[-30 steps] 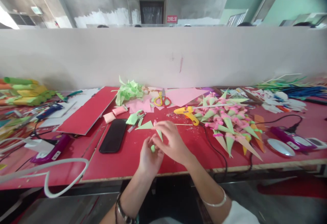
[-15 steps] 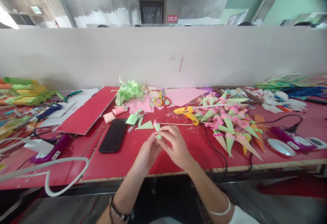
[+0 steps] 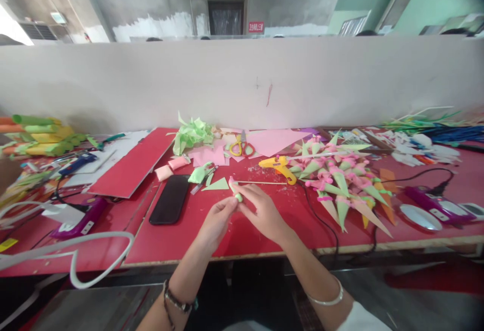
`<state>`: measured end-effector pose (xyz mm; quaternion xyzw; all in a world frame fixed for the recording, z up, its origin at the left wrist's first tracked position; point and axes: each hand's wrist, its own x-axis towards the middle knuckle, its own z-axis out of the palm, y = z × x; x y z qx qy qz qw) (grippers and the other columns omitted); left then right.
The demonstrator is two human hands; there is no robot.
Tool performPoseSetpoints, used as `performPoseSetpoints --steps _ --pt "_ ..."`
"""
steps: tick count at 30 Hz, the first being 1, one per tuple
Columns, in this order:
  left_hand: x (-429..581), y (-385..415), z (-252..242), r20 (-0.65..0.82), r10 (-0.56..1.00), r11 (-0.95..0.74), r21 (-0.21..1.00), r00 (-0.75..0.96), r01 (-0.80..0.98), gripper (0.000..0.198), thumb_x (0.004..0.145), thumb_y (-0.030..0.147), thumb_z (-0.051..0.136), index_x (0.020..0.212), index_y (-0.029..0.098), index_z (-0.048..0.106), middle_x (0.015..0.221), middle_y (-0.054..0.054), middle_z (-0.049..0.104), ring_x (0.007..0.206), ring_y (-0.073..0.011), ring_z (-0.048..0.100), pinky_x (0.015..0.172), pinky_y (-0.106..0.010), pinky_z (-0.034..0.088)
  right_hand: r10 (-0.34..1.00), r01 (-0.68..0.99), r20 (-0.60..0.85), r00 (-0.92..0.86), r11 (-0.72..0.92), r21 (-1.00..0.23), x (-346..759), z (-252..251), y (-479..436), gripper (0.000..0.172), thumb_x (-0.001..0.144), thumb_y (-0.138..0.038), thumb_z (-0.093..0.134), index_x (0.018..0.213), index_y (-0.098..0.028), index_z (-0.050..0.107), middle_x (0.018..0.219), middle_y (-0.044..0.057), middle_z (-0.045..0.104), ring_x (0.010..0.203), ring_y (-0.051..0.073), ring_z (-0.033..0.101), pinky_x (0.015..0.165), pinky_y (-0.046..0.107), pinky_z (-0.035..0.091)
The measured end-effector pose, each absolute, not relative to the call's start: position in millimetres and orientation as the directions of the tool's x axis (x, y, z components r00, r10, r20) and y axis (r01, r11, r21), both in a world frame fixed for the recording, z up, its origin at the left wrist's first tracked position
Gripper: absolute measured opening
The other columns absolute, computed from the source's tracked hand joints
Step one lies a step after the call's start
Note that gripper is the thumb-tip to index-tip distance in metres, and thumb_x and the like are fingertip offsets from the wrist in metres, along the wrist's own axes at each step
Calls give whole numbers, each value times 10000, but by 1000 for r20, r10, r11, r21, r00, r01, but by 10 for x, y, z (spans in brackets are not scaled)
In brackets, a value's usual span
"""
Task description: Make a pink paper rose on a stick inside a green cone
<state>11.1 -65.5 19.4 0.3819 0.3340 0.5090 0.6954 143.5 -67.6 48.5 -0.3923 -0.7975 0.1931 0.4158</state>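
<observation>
Before me, over the red table [image 3: 260, 240], both hands meet at a small pink-and-green piece [image 3: 232, 184], which looks like a paper cone with soft clay. My right hand [image 3: 266, 215] pinches it with its pink end pointing away. A light green lump [image 3: 239, 197] shows at the near end, where the thumb and fingers of my left hand [image 3: 216, 222] press together against it. Fingers hide part of the piece. Just beyond lie a pale green paper triangle [image 3: 217, 185] and a thin stick [image 3: 260, 183].
A yellow glue gun [image 3: 280, 167] lies right of centre, beside a pile of pink-and-green paper cones [image 3: 336, 170]. Left are a black phone [image 3: 170, 200], bags of green clay [image 3: 199, 174] and pink clay [image 3: 178, 162]. Scissors [image 3: 242, 147] lie behind. A white cable [image 3: 102, 235] loops at the left.
My left hand has shifted slightly down and left, its fingers more closed, and the green lump shows more. The pink-and-green piece is tilted a little differently in my right hand.
</observation>
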Motion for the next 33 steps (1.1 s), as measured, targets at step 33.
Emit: performPoseSetpoints --steps 33 --pt "-42 491 -47 370 822 -568 491 433 660 326 729 220 520 1039 123 488 972 -94 576 873 -187 548 779 -331 442 898 54 402 -181 417 -907 1706 221 125 111 718 -257 564 801 -191 527 799 9 561 751 130 567 672 250 471"
